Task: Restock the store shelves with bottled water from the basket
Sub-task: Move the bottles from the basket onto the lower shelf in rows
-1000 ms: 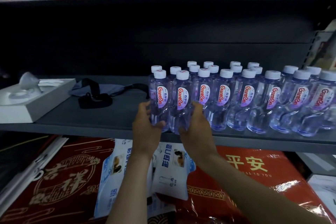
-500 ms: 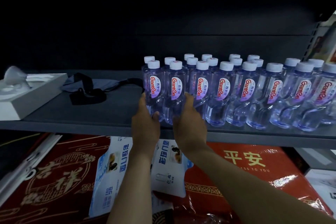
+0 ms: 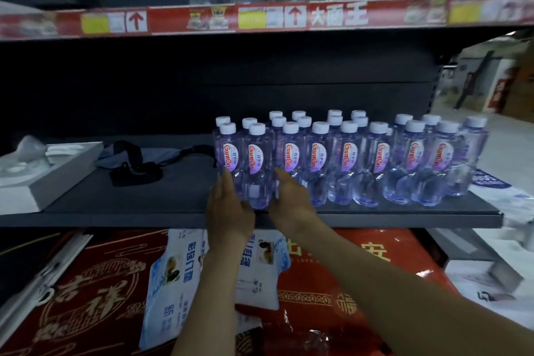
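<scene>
Bottles: small clear water bottles (image 3: 346, 159) with white caps stood upright in tight rows on the right part of the grey shelf (image 3: 173, 191), near its front edge. The basket was out of view.
Front pair: the front pair (image 3: 255, 165) at the left end of the rows stood side by side between the hands.
Left hand: the left hand (image 3: 228, 205) was open, fingers straight along the outer side of the leftmost bottle, clasping nothing.
Right hand: the right hand (image 3: 291, 199) was likewise flat, fingers straight against the pair's right flank, just beside the next bottle.
Weight: the bottles looked full, so probably weighty for their size and steady on their bases.
Walls: thin plastic, likely to give under a hard squeeze; the glossy labels looked slick.
Hold: the pinched waist below the label seemed the surest place to grasp. The caps looked stiff but narrow.
Risk: one nudge could have toppled the packed neighbours.
Free space: bare shelf lay to the left, up to a dark strap bag (image 3: 130, 162) and a white box (image 3: 49, 176).
</scene>
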